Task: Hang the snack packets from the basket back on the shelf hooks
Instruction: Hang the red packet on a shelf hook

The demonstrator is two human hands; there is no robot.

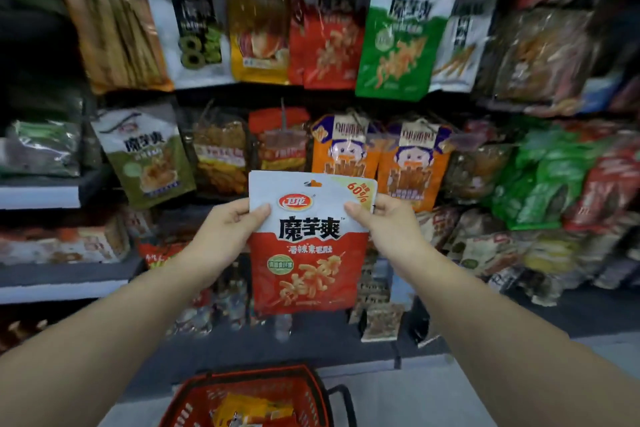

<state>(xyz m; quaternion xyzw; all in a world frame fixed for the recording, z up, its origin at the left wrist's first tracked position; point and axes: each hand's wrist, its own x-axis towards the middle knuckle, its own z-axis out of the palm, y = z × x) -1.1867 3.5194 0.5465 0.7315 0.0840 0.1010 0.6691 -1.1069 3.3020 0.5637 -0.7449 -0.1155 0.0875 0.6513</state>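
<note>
Holding a red and white snack packet (309,239) upright by its 2 upper edges, the person keeps the printed face toward the camera. The left hand (230,224) pinches the packet's left edge with the thumb across the white front; the right hand (384,218) pinches the right edge the same way, thumb on the front and fingers behind. This 2-handed grip probably serves to keep the thin pouch flat and its hang hole (312,183), near the top centre, free and easy to line up with a hook. The packet is in mid-air, in front of the middle row of the display and apart from it, so it is not yet hung.

A matching red packet (325,45) hangs in the top row, beside a green one (398,45), which suggests that is where this packet belongs. Just behind the held packet hang 2 orange packets (377,156).

Below, on a pale floor (398,399), stands the red basket (311,388), with at least 1 yellow packet (252,409) left inside it. The shelving (62,282) is dark, with pale front edges on the left, and is crowded with hanging and stacked snacks; the room is dim and the edges of the view are blurred.
</note>
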